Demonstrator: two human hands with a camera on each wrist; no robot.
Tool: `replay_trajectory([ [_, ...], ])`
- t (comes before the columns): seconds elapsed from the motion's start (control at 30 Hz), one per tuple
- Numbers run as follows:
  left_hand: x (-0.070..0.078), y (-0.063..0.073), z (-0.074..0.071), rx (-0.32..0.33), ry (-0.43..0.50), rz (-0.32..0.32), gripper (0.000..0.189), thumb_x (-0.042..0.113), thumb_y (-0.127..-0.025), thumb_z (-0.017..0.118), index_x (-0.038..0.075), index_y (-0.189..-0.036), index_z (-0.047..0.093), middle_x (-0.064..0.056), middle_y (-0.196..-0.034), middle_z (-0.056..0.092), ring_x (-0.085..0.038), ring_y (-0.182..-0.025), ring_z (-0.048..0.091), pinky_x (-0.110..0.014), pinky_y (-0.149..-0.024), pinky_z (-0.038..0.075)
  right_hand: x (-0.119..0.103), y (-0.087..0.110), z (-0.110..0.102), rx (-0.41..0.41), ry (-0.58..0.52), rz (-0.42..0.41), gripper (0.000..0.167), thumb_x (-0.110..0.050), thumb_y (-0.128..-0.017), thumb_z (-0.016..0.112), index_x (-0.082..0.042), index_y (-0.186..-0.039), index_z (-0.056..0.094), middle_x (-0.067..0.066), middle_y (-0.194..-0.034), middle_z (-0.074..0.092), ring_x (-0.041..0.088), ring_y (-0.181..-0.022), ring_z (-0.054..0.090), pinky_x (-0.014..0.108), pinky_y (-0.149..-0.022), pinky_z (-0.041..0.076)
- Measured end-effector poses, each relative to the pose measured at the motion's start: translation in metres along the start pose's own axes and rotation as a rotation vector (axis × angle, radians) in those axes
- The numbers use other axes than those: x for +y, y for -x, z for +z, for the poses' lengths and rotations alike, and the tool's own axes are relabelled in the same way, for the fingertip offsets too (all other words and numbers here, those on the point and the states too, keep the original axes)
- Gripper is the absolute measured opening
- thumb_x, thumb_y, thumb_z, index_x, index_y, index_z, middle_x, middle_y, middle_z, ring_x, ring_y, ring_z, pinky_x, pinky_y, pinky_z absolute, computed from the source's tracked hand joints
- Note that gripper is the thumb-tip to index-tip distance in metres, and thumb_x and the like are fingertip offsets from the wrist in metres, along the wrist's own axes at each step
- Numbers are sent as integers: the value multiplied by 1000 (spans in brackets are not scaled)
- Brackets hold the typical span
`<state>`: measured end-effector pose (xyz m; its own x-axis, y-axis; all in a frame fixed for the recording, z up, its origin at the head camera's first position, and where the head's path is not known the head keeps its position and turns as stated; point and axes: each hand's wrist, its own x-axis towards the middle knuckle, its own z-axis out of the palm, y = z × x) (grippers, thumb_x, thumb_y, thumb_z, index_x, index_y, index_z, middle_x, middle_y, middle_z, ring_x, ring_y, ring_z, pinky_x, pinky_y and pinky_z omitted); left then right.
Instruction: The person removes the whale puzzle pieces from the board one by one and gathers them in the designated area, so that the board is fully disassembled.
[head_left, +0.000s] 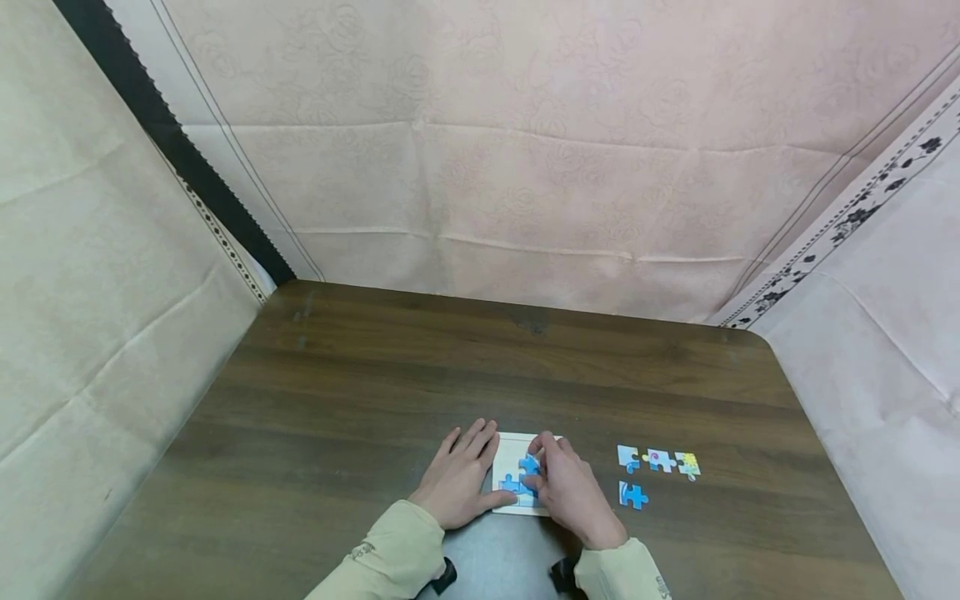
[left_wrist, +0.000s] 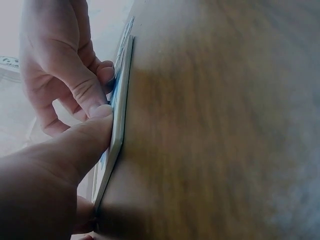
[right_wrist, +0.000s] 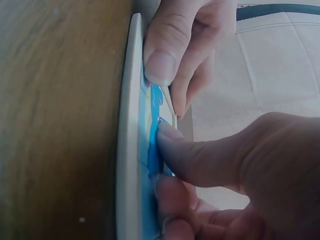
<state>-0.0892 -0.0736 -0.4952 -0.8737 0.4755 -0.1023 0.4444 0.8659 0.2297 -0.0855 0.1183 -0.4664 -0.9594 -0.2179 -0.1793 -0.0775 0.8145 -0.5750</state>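
Observation:
A white puzzle board (head_left: pixel 511 449) lies on the table between both hands, with blue jigsaw pieces (head_left: pixel 511 483) set in its lower part. My left hand (head_left: pixel 463 482) rests at the board's left side, fingers straight, its thumb pressing on the lower edge. Over the right half, my right hand (head_left: pixel 572 493) has thumb and fingers bent around a blue puzzle piece (right_wrist: pixel 154 152), which they pinch against the board. Part of that piece is hidden behind the fingers. In the left wrist view the thumb tips of both hands meet near the board's rim (left_wrist: pixel 120 120).
Right of the board lie several loose puzzle pieces: a light blue one (head_left: pixel 627 457), a pink-and-blue one (head_left: pixel 660 460), a yellow one (head_left: pixel 687 464) and a blue one (head_left: pixel 633 495). The brown wooden table (head_left: pixel 450 358) has pale cloth (head_left: pixel 525 183) hanging around it.

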Motion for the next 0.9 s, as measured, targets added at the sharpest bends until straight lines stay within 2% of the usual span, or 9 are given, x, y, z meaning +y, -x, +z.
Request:
replay_trajectory([
  [0.2, 1, 0, 0, 0, 1, -1, 92, 74, -85, 48, 10, -151, 36, -5, -159, 27, -23, -147, 17, -51, -116, 18, 1, 0, 2, 6, -2, 9, 34, -9, -85, 75, -7, -112, 55, 6, -91, 52, 16, -62, 48, 32, -59, 49],
  [0.47, 1, 0, 0, 0, 3, -6, 93, 74, -85, 48, 10, -151, 37, -5, -159, 27, -23, -147, 17, -51, -116, 18, 2, 0, 1, 4, -10, -5, 31, -9, -85, 75, -10, -108, 55, 6, -92, 53, 16, -63, 49, 34, -62, 50],
  [0.73, 1, 0, -3, 1, 18, 10, 91, 73, -87, 48, 8, -150, 38, -7, -158, 28, -24, -147, 18, -52, -115, 19, 4, 0, -1, -16, -93, 21, 32, -7, -86, 74, -10, -109, 54, 0, -74, 55, 15, -60, 51, 30, -59, 47],
  [0.9, 0, -1, -3, -5, 14, 6, 91, 73, -86, 47, 9, -150, 37, -6, -158, 28, -23, -147, 18, -51, -115, 19, 5, 0, -2, -12, -120, 32, 29, -9, -87, 73, -11, -109, 54, 0, -71, 54, 16, -59, 50, 31, -62, 46],
])
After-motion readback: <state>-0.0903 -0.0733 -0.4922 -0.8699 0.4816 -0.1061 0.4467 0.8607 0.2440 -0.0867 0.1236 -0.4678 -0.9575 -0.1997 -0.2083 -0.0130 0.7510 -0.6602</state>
